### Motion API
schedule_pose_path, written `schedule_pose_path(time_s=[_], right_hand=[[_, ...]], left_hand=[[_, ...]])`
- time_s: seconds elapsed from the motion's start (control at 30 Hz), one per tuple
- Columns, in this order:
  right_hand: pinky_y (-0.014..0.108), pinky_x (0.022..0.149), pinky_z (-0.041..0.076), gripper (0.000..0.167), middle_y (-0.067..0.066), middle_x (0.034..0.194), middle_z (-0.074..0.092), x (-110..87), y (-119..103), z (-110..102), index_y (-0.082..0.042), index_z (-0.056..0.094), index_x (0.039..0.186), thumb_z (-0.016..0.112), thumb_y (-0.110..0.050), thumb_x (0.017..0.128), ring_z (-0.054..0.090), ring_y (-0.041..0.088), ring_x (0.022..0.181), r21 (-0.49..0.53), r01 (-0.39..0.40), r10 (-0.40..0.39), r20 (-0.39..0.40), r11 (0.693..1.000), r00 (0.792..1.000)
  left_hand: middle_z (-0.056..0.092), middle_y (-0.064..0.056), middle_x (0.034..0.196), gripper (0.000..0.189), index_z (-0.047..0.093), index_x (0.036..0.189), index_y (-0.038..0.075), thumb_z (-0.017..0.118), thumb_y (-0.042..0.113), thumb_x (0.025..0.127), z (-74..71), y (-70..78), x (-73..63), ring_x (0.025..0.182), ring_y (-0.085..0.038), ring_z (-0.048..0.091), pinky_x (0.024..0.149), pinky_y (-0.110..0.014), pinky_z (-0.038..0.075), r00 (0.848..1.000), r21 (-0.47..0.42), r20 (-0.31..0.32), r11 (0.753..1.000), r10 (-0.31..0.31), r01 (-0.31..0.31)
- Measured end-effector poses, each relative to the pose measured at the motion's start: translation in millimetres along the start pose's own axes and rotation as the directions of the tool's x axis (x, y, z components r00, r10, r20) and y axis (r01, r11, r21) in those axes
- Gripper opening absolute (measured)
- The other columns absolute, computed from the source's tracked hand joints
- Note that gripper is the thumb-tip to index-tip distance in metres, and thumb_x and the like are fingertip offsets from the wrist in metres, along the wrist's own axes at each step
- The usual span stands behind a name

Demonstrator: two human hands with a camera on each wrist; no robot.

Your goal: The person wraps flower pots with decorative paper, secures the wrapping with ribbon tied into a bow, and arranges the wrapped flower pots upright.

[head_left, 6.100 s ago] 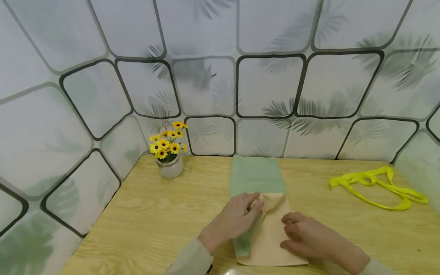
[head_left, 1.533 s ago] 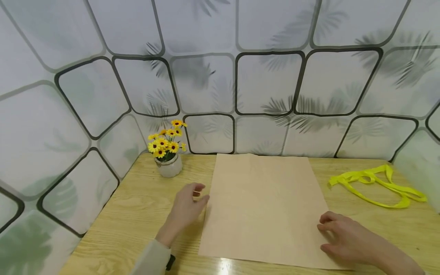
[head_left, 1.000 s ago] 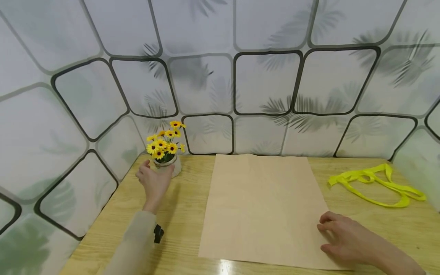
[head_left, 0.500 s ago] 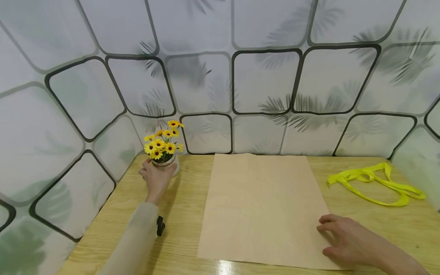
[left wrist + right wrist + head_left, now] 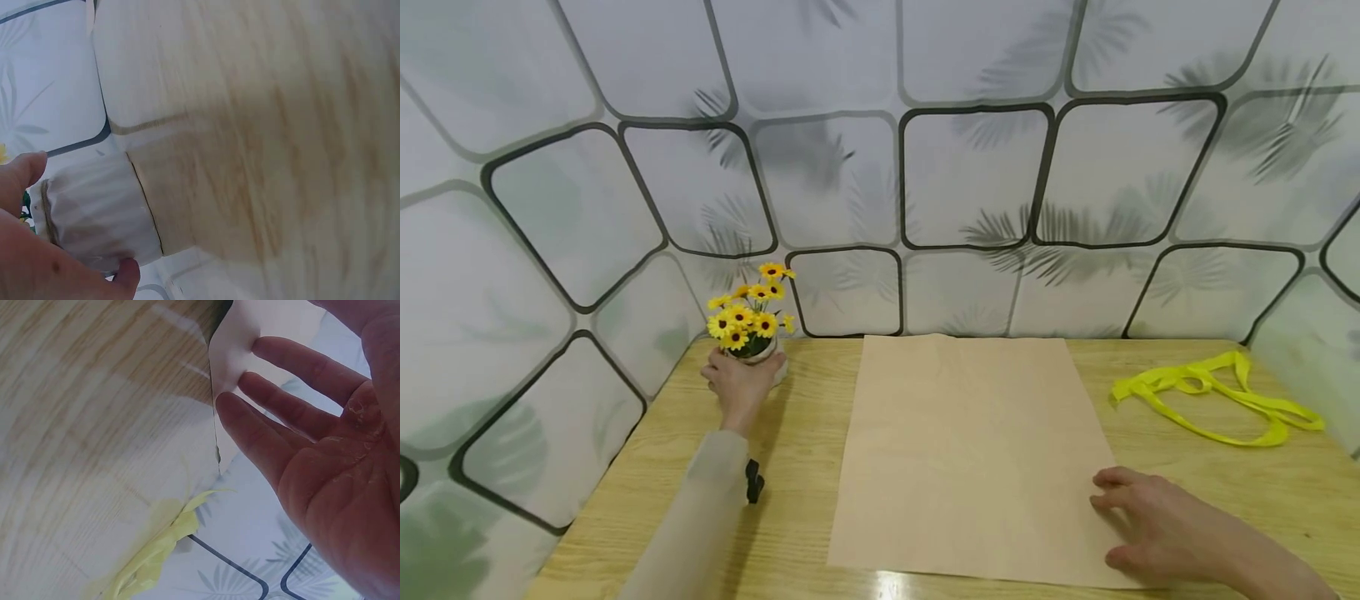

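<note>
My left hand grips a small white pot of yellow flowers at the back left of the table. In the left wrist view, fingers and thumb lie round the pot's side, below the cord at its rim; its base is at the wood. A large tan sheet of wrapping paper lies flat in the middle, reaching the back edge. My right hand rests at the sheet's right edge near the front corner. Its fingers are spread and relaxed, with the tips at the paper.
A loose yellow ribbon lies in loops at the back right of the wooden table. A patterned curtain-like wall stands right behind the table and along its left side.
The paper, earlier folded with its green side partly showing, now lies spread with tan up. My left hand has left its edge, reached to the flower pot and gripped it. The right hand stays.
</note>
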State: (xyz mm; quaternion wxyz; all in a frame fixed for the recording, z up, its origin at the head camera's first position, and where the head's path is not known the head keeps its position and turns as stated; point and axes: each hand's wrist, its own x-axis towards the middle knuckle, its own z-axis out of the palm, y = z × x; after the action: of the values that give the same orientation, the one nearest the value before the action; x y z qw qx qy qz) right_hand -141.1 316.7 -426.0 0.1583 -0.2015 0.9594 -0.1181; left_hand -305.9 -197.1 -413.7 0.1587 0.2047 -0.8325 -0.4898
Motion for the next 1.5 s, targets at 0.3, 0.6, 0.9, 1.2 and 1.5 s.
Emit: schedule_pose_path(time_s=[0.3,0.6,0.9,1.2,1.5], right_hand=[[0.054,0.086,0.057,0.055,0.017,0.133,0.062,-0.7,1.2,1.3,-0.009,0.076,0.116,0.088,-0.044,0.074,0.065,0.039,0.111,-0.035,0.051,-0.052,-0.031,0.998,0.998],[0.049,0.085,0.058,0.054,0.017,0.131,0.063,-4.4,3.0,2.6,-0.009,0.077,0.115,0.088,-0.043,0.074,0.065,0.040,0.109,-0.068,0.086,-0.091,-0.076,0.994,0.993],[0.051,0.087,0.057,0.054,0.016,0.134,0.061,-5.5,3.2,2.3,-0.010,0.076,0.117,0.087,-0.044,0.076,0.064,0.039,0.112,-0.040,0.061,-0.063,-0.050,0.997,0.997],[0.050,0.087,0.058,0.053,0.017,0.133,0.062,-5.3,4.0,1.9,-0.011,0.076,0.116,0.087,-0.044,0.076,0.064,0.040,0.111,-0.051,0.083,-0.086,-0.062,0.995,0.994],[0.052,0.088,0.057,0.053,0.017,0.133,0.062,-6.2,3.8,1.9,-0.011,0.076,0.115,0.087,-0.044,0.076,0.064,0.040,0.112,-0.051,0.079,-0.083,-0.071,0.996,0.994]], left_hand=[[0.024,-0.033,0.153,0.102,0.014,0.157,-0.005,0.080,0.029,0.086,2.4,-8.1,2.7,0.142,-0.053,0.027,0.116,-0.066,0.028,0.998,0.016,-0.009,0.998,0.058,-0.058],[0.024,-0.032,0.154,0.106,0.010,0.156,-0.004,0.081,0.032,0.086,-6.7,-7.0,-2.8,0.142,-0.046,0.030,0.121,-0.061,0.029,0.980,0.046,0.187,0.996,0.067,-0.077],[0.024,-0.032,0.155,0.112,0.001,0.157,0.001,0.083,0.031,0.085,1.9,-10.8,-2.5,0.145,-0.049,0.031,0.121,-0.062,0.028,0.977,0.016,0.200,0.997,0.076,-0.081],[0.038,-0.035,0.151,0.106,0.006,0.153,0.001,0.083,0.026,0.083,3.0,-7.4,-3.5,0.140,-0.048,0.042,0.117,-0.060,0.036,0.984,0.024,0.161,0.997,0.073,-0.078],[0.043,-0.035,0.147,0.105,0.013,0.152,0.001,0.084,0.034,0.082,-6.3,-4.8,-5.3,0.136,-0.049,0.046,0.112,-0.062,0.041,0.980,0.090,0.199,0.995,0.030,-0.049]])
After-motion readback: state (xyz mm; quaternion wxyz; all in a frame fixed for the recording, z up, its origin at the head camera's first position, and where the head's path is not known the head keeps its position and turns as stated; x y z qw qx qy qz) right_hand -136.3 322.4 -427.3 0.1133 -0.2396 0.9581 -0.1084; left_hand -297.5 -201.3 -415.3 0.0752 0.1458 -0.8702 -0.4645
